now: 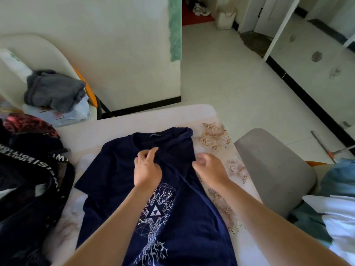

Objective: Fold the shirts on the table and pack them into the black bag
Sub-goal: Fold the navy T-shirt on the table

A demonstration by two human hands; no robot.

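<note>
White floor tiles stretch away behind the table (134, 120), which has a flowery cloth on it. A dark blue shirt (115, 169) lies flat on the table right in front of me. Its front faces up and shows a white tree picture. The right sleeve is turned in over the chest. The left sleeve sticks out to the side.

My left hand (148, 169) sits just under the collar and pinches a bit of the blue cloth between fingers and thumb. My right hand (208, 166) is at the right edge of the shirt. Its fingers are curled, and I think they hold the folded edge, but that hand is a bit blurry.

The black bag (28, 198) sits on my left, just beside the shirt. Some dark and red cloth shows at its top, and I cannot tell if those are folded shirts.

I think this shirt is only just started. One side is in. The other side needs folding, then the bottom, and then it goes into the bag.
</note>
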